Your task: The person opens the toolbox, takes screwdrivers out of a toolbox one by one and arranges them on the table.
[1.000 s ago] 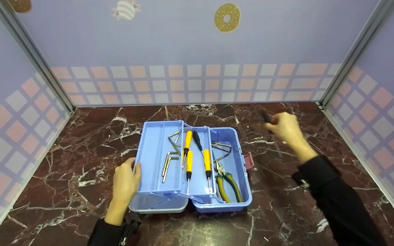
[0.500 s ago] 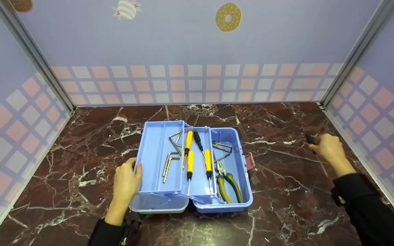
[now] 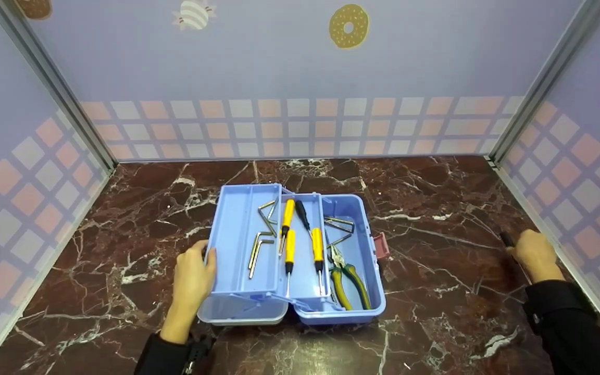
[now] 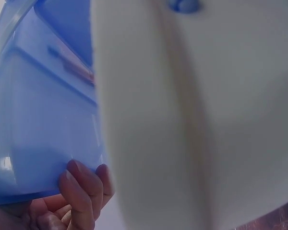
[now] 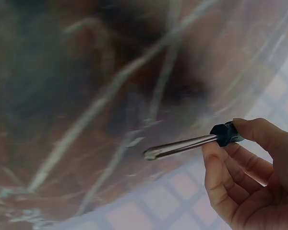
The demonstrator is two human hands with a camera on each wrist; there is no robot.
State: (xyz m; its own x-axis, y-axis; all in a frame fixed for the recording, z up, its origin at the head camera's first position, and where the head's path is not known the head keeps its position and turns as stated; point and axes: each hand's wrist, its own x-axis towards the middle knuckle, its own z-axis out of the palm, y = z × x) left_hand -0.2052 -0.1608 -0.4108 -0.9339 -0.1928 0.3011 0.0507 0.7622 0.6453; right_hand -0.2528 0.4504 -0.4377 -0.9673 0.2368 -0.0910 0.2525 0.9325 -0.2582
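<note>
Marble tbl [image 3: 435,323]: toolbox [image 3: 304,273] w/ pliers [image 3: 337,278], screwdrvrs [image 3: 290,247].

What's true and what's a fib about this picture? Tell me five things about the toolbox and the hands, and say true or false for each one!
1. The right hand is holding a screwdriver. True.
2. The toolbox is closed. False: it is open, with its trays spread out.
3. Three yellow-handled screwdrivers lie in the toolbox. True.
4. The left hand is holding the pliers. False: it grips the edge of the left tray, and the pliers lie in the toolbox.
5. The latch is bright green. False: it is pinkish.
</note>
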